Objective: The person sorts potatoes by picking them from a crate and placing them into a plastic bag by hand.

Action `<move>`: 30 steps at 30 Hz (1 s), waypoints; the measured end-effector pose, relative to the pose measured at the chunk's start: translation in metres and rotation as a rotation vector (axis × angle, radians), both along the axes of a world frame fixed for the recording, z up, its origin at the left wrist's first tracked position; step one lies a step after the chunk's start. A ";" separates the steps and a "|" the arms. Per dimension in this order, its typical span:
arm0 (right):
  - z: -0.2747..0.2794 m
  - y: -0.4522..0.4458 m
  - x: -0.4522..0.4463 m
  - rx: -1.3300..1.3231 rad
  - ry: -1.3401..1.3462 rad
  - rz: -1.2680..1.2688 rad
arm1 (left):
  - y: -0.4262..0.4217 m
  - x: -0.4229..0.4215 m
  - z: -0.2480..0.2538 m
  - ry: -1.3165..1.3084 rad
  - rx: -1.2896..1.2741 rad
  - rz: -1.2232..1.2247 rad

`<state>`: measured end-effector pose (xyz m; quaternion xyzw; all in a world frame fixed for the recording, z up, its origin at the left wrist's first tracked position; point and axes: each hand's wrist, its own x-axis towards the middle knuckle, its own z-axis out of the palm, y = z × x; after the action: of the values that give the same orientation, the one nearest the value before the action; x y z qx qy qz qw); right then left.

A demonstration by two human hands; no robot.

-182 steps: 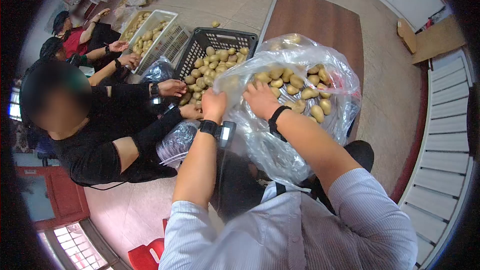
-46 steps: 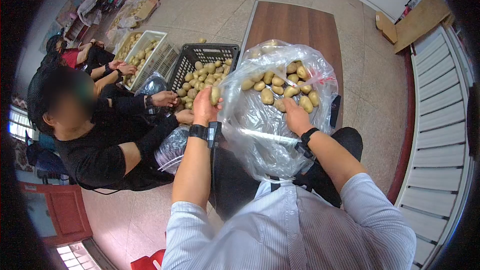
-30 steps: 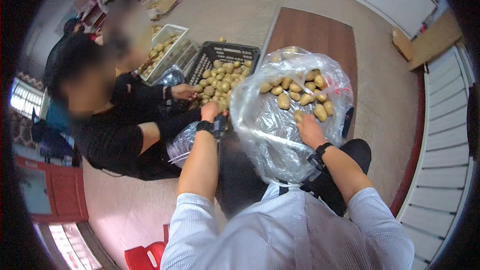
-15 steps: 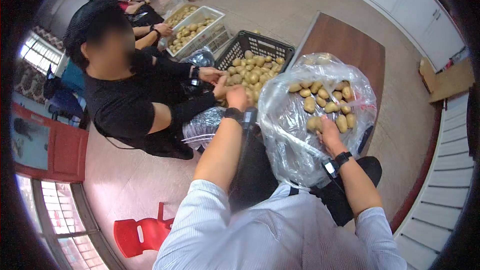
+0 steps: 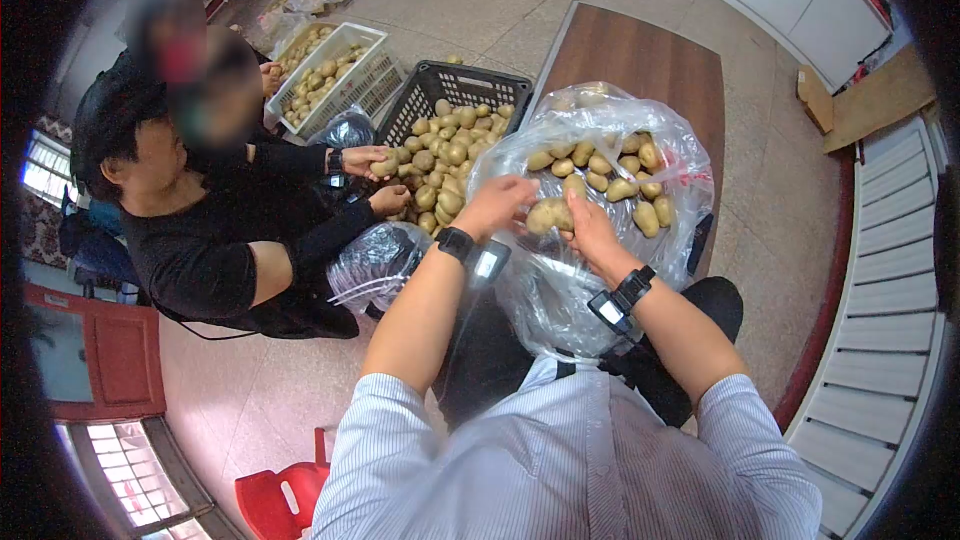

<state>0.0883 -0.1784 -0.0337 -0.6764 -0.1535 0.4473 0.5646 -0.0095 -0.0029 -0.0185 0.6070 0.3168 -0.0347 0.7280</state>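
Observation:
Over the near side of a clear plastic bag [image 5: 560,295], my right hand [image 5: 600,238] grips a large potato [image 5: 548,216] between thumb and fingers. My left hand [image 5: 500,207] is just left of that potato, fingers stretched out and slightly smeared, with nothing visible in them. Whether its fingertips touch the potato cannot be made out. Inside the bag, several yellow-brown potatoes [image 5: 648,220] lie loose toward the far and right sides. The bag's mouth is spread wide.
A black crate [image 5: 468,82] of potatoes stands left of the brown table [image 5: 640,55]. Beside it, a co-worker's hand [image 5: 362,159] holds a potato. Farther back is a white crate [image 5: 365,37] with potatoes. A red chair [image 5: 272,502] stands at lower left.
My left hand has come back from the black crate to the bag, its fingers now spread. My right hand has lifted and moved left with a potato. The camera view has shifted.

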 end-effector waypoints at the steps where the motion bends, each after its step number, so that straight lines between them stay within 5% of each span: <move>1: -0.008 0.004 0.001 0.004 0.002 0.003 | -0.002 0.001 0.000 0.030 -0.024 -0.089; 5: -0.029 0.015 0.005 0.030 -0.277 -0.028 | -0.006 0.002 0.001 0.059 0.011 -0.322; 9: -0.060 0.010 0.009 0.079 -0.681 0.050 | -0.003 -0.002 0.012 0.073 0.079 -0.265; 10: -0.066 0.006 0.011 0.109 -0.779 0.065 | -0.003 -0.004 0.014 0.016 0.113 -0.214; 12: -0.064 0.001 0.008 0.021 -0.520 -0.003 | 0.003 -0.005 0.012 0.015 0.155 -0.130; 17: -0.075 -0.038 0.018 -0.011 -0.609 0.010 | 0.026 -0.013 -0.002 -0.105 -0.132 0.204; 25: -0.063 -0.079 0.064 -0.549 -1.229 -0.121 | 0.051 -0.023 -0.015 -0.320 -0.199 0.597; 30: -0.064 -0.080 0.081 -0.536 -1.251 -0.205 | 0.081 -0.031 -0.046 -0.299 -0.163 0.699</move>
<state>0.1688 -0.2586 -0.0974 -0.9349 -0.2698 -0.0602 0.2225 -0.0406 0.0784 -0.0641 0.4009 0.3910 0.2794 0.7800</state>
